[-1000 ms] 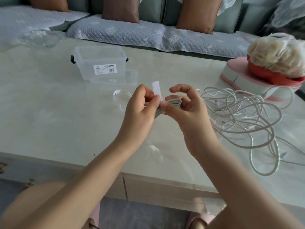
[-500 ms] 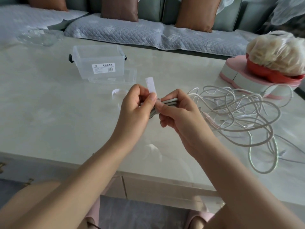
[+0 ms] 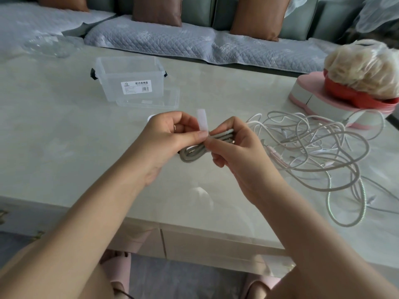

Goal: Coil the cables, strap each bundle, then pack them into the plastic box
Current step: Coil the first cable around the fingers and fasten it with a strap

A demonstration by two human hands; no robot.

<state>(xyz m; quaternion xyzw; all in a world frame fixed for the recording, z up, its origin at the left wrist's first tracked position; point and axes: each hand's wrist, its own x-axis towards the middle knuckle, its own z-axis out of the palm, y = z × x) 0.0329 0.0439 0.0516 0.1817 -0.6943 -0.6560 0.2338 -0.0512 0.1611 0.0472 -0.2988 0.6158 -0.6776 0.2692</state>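
A coiled grey cable bundle (image 3: 194, 153) is held above the table's middle. My left hand (image 3: 166, 139) pinches a white strap (image 3: 202, 121) against the bundle, and the strap's free end stands upright. My right hand (image 3: 235, 147) grips the bundle's right side with curled fingers. A tangle of loose white and pink cables (image 3: 319, 152) lies on the table to the right. The clear plastic box (image 3: 129, 78) stands open at the back left, with its lid (image 3: 151, 102) lying flat in front of it.
A clear glass dish (image 3: 49, 45) sits at the table's far left. A pink-edged box (image 3: 319, 102) carrying a red bowl with a bagged fluffy item (image 3: 362, 67) stands at the right. A sofa with cushions runs behind. The table's front edge (image 3: 194, 227) lies below my wrists.
Both hands with the bundle have shifted slightly left and lower. My right hand has moved down the bundle, so the coil's lower loop now shows between the hands.
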